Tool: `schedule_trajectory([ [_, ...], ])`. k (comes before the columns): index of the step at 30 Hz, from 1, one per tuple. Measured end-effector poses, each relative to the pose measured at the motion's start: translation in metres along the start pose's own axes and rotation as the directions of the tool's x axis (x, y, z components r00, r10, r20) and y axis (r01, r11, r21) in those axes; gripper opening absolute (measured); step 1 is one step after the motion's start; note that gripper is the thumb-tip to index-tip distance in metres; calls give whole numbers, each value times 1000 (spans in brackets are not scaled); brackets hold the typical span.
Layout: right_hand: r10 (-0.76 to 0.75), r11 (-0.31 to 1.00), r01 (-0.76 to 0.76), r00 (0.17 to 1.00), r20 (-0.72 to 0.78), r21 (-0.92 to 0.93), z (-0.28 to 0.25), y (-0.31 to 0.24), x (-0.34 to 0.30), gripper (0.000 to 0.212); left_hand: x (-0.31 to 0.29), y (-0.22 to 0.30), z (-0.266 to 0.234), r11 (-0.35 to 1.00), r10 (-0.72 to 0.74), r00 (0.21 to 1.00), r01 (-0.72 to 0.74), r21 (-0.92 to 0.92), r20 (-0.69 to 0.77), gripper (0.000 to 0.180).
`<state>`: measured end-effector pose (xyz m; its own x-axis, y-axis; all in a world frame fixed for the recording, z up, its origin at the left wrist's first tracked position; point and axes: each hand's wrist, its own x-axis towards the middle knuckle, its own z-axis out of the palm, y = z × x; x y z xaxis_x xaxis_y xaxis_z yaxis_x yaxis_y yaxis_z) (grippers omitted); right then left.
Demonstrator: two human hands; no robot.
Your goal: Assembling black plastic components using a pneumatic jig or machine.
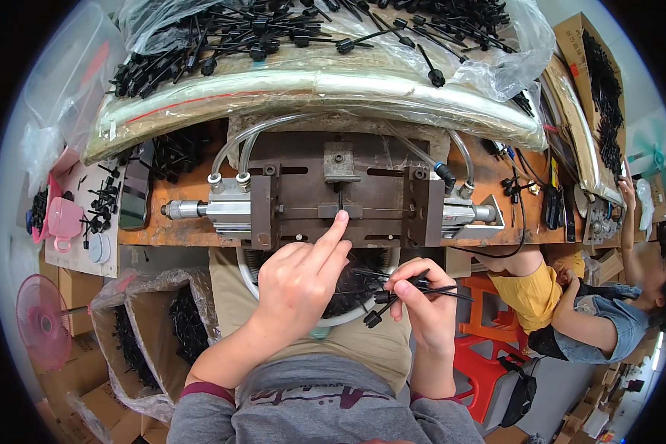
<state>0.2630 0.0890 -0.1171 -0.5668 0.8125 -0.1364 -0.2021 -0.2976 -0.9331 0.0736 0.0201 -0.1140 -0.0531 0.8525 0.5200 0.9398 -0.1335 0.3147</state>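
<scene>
Head view: left hand (297, 272) at the metal fixture (301, 194)

Its index finger (333, 233) extends to the centre; whether the curled fingers grip anything, I can't tell. The right hand (431, 297) pinches several black stemmed parts (384, 297) above the lap (381, 346).

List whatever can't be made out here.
- Head view: exact count of black rods in the right hand; fingers and overlap hide parts.
- Head view: what lies right under the fingertip of the left hand; the finger covers it.
- Head view: the basin's far side; the machine covers it.
</scene>
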Motion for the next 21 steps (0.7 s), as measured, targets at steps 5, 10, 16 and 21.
schedule_trajectory([
  [5,13,1000,-14,1000,17,14,-1,-2,1,8,3,3,-4,998,-54,998,54,-12,36,25],
  [10,58,998,-59,998,40,26,0,-6,2,8,7,6,-5,996,-84,995,84,9,43,24],
  [16,59,996,-60,998,9,61,1,-7,-2,8,8,8,-5,996,-91,995,90,18,41,22],
  [21,46,997,-47,999,17,65,-2,-6,-6,9,9,8,-7,997,-82,996,82,-8,30,23],
])
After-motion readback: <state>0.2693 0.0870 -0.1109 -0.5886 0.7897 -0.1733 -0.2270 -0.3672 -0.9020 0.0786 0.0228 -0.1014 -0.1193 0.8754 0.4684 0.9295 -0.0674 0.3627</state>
